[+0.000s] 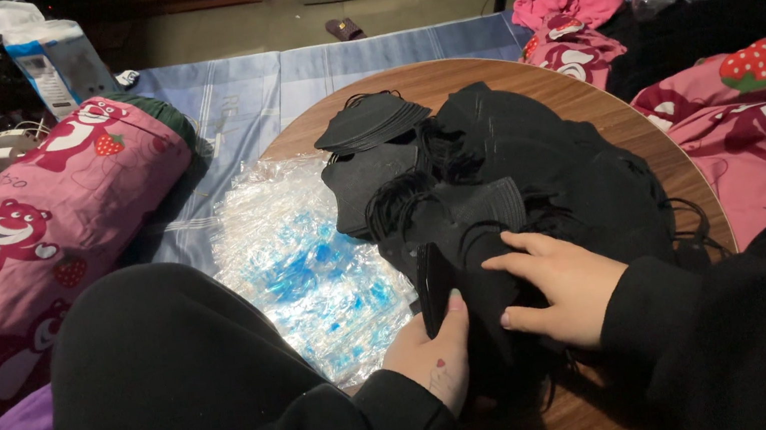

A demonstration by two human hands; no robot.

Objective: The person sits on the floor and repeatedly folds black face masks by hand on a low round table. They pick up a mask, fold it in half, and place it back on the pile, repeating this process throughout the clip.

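A big heap of black face masks (537,162) with tangled ear loops covers a round wooden table (587,93). My left hand (439,353) grips a folded black mask (434,283) at the heap's near edge, thumb up against it. My right hand (565,284) lies flat on the masks just to the right, fingers spread and pointing left toward the held mask. A small neat stack of black masks (369,121) sits at the far left of the table.
A pile of clear plastic wrappers (303,257) lies left of the table on a blue sheet (224,97). A pink cartoon-bear bolster (22,238) lies at far left, pink bedding (763,118) at right. My black-trousered knee (165,379) is in front.
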